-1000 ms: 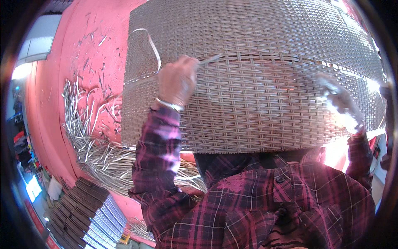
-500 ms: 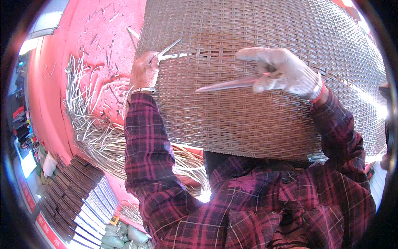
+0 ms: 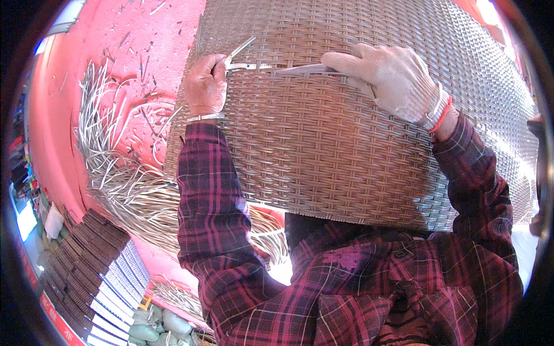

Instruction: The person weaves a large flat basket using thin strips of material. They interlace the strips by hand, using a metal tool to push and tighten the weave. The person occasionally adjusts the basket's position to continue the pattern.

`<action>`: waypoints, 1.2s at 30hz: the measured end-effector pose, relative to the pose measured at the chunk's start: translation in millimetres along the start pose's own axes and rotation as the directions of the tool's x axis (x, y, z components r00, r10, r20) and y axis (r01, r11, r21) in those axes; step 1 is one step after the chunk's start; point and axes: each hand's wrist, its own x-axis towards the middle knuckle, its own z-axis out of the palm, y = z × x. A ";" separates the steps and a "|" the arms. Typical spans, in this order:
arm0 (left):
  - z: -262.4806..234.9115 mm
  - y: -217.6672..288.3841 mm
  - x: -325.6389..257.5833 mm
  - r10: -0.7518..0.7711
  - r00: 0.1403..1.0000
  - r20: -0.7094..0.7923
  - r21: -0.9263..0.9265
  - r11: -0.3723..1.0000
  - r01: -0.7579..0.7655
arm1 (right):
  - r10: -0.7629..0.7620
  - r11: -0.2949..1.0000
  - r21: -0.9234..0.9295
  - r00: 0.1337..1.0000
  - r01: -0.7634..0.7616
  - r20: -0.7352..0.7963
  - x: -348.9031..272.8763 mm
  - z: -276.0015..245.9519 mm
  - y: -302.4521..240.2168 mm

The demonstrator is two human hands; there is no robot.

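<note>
Item: woven panel [image 3: 346,144]. My left hand [image 3: 205,86] pinches a loose strip [image 3: 239,49]; my gloved right hand [image 3: 392,78] grips a pointed tool [image 3: 300,70].

Bright daylight, sharp focus, glare at lower centre, fisheye-bent dark rim.

The large grey-brown woven wicker panel [image 3: 346,144] looks like smooth plastic rattan with a slight sheen. The right hand [image 3: 392,81] wears a matt white knitted cotton glove; the left hand [image 3: 205,86] is bare. Pale glossy strips [image 3: 115,179] lie left on the red floor [image 3: 75,115].
</note>
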 end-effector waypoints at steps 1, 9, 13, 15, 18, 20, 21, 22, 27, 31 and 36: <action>0.7 -0.6 1.3 0.017 1.000 -0.010 0.018 1.000 -0.017 | -0.016 1.000 -0.018 1.000 0.016 -0.009 2.5 -0.8 0.4; 1.8 3.7 -2.8 -0.122 0.992 0.032 -0.083 0.989 0.125 | -0.087 0.985 -0.150 0.996 0.085 -0.008 19.6 -11.1 -1.6; 1.3 5.8 -5.6 -0.124 0.992 0.031 -0.102 0.987 0.127 | -0.110 0.994 -0.020 0.992 0.109 -0.066 32.2 9.4 2.5; 1.9 4.9 -7.4 -0.103 0.995 0.007 -0.117 0.988 0.103 | -0.041 0.990 0.131 0.996 0.051 -0.075 27.5 23.8 5.1; 4.2 1.6 -10.5 -0.104 0.994 -0.020 -0.127 0.987 0.101 | 0.016 0.961 0.276 0.987 0.028 -0.158 15.7 46.8 5.8; 6.4 -0.7 -10.9 -0.178 0.984 0.011 -0.132 0.975 0.178 | 0.024 0.948 0.314 0.974 0.049 -0.224 11.4 58.0 6.8; 7.4 -1.7 -10.7 -0.149 0.989 -0.012 -0.142 0.979 0.146 | 0.032 0.945 0.325 0.971 0.048 -0.237 10.3 61.3 7.7; 8.4 -2.6 -10.5 -0.146 0.989 -0.027 -0.148 0.979 0.140 | 0.035 0.940 0.337 0.968 0.053 -0.249 10.6 63.7 8.2; 12.8 -4.6 -9.9 -0.116 0.991 -0.069 -0.161 0.981 0.104 | 0.026 0.929 0.360 0.956 0.085 -0.294 24.2 66.0 2.1; 17.2 2.0 -10.8 -0.164 0.984 -0.064 -0.090 0.983 0.158 | 0.050 0.933 0.356 0.964 0.047 -0.259 38.3 67.5 -9.5; 4.9 31.4 -6.0 -0.124 0.978 -0.168 -0.151 0.984 0.098 | 0.074 0.951 0.308 0.984 -0.021 -0.163 40.3 64.7 -14.8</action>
